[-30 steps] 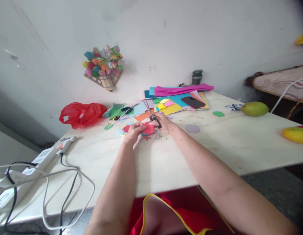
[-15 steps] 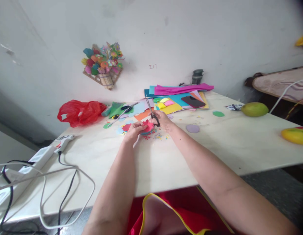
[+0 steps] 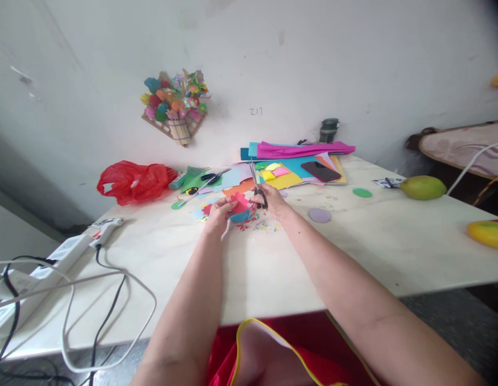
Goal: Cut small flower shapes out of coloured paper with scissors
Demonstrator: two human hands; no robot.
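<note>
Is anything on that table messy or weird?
Yes, a bit. Tiny scraps lie scattered on the table near the right hand, so it looks littered. At the left, cables sprawl untidily, some drooping past the edge. The green fruit seems odd sharing a table with coloured paper.

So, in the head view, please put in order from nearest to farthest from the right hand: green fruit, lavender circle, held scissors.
1. Held scissors: in the right hand.
2. Lavender circle: on the table, to the hand's right.
3. Green fruit: farther right, past a green circle.
</note>
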